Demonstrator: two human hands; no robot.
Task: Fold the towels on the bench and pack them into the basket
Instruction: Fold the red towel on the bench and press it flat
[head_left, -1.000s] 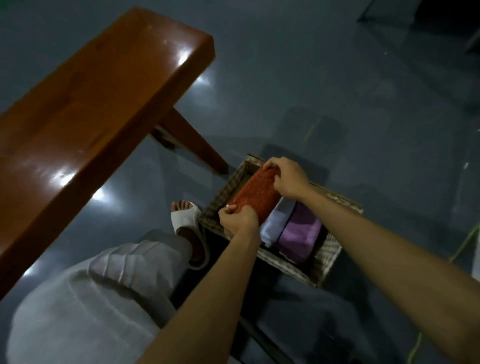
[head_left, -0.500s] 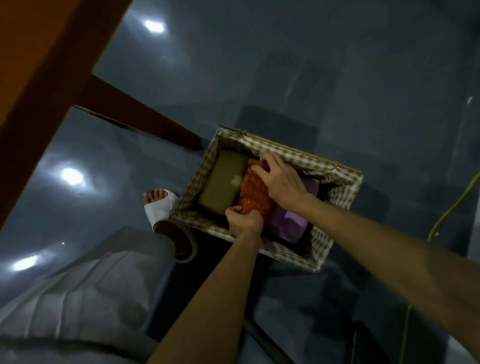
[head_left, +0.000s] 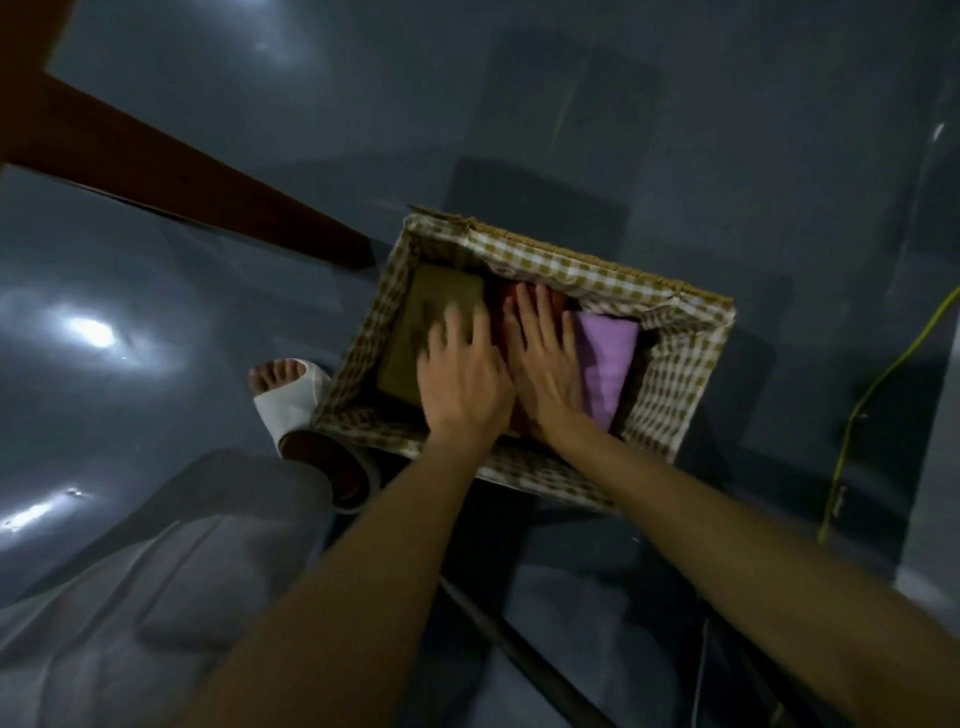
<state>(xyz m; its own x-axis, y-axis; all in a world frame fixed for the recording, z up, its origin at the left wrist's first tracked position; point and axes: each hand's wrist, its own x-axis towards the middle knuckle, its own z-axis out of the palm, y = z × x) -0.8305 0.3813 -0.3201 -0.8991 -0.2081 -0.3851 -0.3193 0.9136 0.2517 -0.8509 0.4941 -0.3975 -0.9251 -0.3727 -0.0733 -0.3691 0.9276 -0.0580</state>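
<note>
One basket holds three folded towels, left hand and right hand pressing flat, fingers spread.

A single head-worn view looks steeply down from close above the basket on the floor

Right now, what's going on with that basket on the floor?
A person has both hands inside the checked-lined basket, packing folded towels. The left hand lies spread over the olive towel, somewhat blurred; the right hand presses flat on the orange towel in the middle. A purple towel sits beside it. Neither hand grips anything.
</note>
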